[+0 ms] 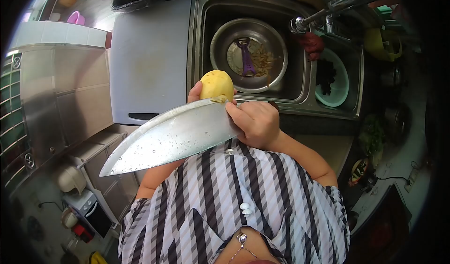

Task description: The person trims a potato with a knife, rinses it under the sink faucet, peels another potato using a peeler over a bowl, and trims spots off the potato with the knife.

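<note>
1. Striped shirt [234,184], lower centre.
2. Right hand [258,123] closed on knife [173,135]; left hand [194,93] cups potato [216,83], just above centre.
3. Potato looks mostly peeled; few brown specks remain.
4. Peelings [263,60], purple peeler [246,57] in steel bowl [220,46], upper centre.

There were two hands [257,121], one knife [168,139], one peeled potato [216,85], one purple peeler [246,60], one steel bowl [220,53], one pale green basin [341,83], one grey board [150,53], one faucet [344,2] and two sink compartments [297,69].
</note>
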A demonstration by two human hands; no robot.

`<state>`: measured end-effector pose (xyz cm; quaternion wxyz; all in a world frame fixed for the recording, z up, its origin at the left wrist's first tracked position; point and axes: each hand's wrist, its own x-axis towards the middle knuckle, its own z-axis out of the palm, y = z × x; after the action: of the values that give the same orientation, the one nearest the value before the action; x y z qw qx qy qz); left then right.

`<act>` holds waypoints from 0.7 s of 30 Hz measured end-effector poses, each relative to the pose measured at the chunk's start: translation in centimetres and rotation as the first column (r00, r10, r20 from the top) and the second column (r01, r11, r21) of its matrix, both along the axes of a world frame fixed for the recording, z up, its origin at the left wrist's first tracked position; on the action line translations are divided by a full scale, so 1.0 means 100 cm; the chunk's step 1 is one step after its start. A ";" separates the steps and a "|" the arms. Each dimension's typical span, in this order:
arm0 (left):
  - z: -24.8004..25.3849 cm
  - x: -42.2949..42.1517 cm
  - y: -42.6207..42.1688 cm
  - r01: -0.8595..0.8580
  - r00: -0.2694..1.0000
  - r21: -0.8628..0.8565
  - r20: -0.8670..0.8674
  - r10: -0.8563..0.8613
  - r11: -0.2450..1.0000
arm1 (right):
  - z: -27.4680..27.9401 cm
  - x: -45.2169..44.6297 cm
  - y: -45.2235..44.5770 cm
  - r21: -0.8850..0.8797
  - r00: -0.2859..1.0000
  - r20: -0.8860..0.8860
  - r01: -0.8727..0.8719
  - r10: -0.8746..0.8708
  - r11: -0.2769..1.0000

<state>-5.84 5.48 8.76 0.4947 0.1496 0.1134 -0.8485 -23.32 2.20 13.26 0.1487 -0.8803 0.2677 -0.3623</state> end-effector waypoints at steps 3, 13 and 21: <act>0.001 -0.001 0.000 -0.005 1.000 0.040 0.026 0.004 0.999 | -0.003 0.000 0.000 -0.044 0.999 -0.052 -0.001 -0.001 0.999; 0.009 -0.025 0.013 -0.312 0.887 0.091 0.384 0.256 0.946 | -0.020 -0.001 -0.019 -0.138 0.982 -0.098 0.147 -0.161 0.980; 0.012 -0.010 0.008 -0.193 0.974 0.009 0.118 0.191 0.981 | -0.050 -0.039 -0.070 0.847 0.769 0.332 0.012 -0.547 0.531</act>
<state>-6.82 6.28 9.97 0.5787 0.1925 0.1070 -0.7852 -27.20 -4.77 8.28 0.5395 -0.5055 0.4903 -0.4616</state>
